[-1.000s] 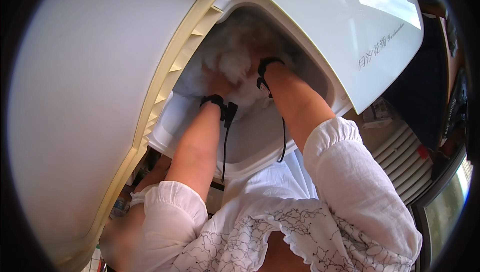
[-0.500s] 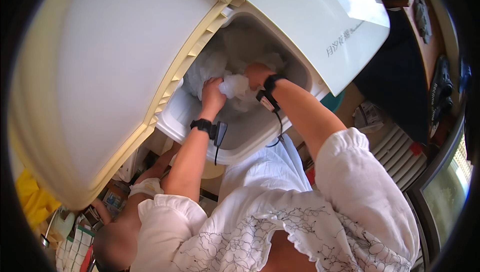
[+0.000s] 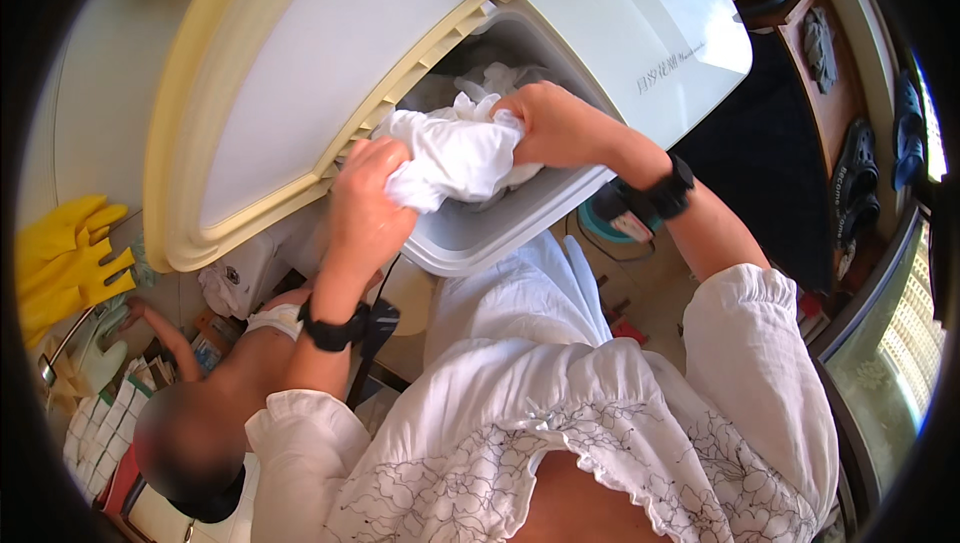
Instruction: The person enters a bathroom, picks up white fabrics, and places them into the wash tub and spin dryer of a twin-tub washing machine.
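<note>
While the lid (image 3: 330, 93) is propped open, a white garment (image 3: 455, 153) is gripped over the washer tub's (image 3: 480, 233) front rim by left hand (image 3: 368, 205) and right hand (image 3: 555, 125), both closed on it, keeping it clear.

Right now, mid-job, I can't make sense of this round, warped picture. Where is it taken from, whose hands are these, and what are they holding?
There is no machine arm here. The picture comes from a wide fisheye camera worn on a person's head, looking down, so straight edges bend near the rim. The two bare forearms are that person's own. The left hand and right hand both grip a bunched white cloth at the mouth of a white top-loading washer, whose cream-edged lid stands open. More pale laundry lies in the tub behind. Each wrist wears a black band. At lower left, another person crouches beside the washer, and yellow rubber gloves hang at the far left.
</note>
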{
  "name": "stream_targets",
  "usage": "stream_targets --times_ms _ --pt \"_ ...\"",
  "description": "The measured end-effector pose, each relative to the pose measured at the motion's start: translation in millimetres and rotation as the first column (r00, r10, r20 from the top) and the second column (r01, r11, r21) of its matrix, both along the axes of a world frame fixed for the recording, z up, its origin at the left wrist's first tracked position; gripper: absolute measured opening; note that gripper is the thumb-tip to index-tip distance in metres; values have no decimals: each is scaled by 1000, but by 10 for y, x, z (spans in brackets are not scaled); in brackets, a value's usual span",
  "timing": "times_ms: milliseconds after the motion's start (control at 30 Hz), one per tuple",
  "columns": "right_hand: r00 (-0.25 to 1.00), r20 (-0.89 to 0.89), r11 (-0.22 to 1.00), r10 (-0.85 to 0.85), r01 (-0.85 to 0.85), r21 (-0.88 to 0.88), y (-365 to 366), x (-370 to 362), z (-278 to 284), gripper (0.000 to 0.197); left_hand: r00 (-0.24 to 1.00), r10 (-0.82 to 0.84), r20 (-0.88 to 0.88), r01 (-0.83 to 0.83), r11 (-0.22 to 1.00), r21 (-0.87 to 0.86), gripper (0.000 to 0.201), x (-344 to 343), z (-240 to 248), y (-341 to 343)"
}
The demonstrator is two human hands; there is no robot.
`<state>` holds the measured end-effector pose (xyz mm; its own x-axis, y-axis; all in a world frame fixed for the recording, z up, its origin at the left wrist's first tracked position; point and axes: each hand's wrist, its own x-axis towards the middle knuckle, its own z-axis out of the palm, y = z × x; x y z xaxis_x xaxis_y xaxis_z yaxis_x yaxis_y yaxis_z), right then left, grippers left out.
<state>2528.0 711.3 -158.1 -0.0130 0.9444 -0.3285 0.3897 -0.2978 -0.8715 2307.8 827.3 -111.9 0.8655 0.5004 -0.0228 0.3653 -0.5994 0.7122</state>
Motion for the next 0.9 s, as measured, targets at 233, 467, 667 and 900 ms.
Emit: stream_targets --times_ms 233,467,667,900 --pt "897 270 884 350 -221 -411 115 209 -1673 62 774 -326 -542 129 920 -370 53 -34 -1827 -150" --pt "872 438 726 219 155 -670 217 -215 -2277 130 640 -85 -763 10 995 -102 131 172 -2721 -284" --pt "898 428 649 99 268 -712 75 -651 -2990 143 552 -40 -833 57 998 -10 138 191 -3190 -555" --pt "884 448 783 -137 373 -497 1 -677 -3636 121 449 -7 -894 -45 999 -31 128 357 -3514 -503"
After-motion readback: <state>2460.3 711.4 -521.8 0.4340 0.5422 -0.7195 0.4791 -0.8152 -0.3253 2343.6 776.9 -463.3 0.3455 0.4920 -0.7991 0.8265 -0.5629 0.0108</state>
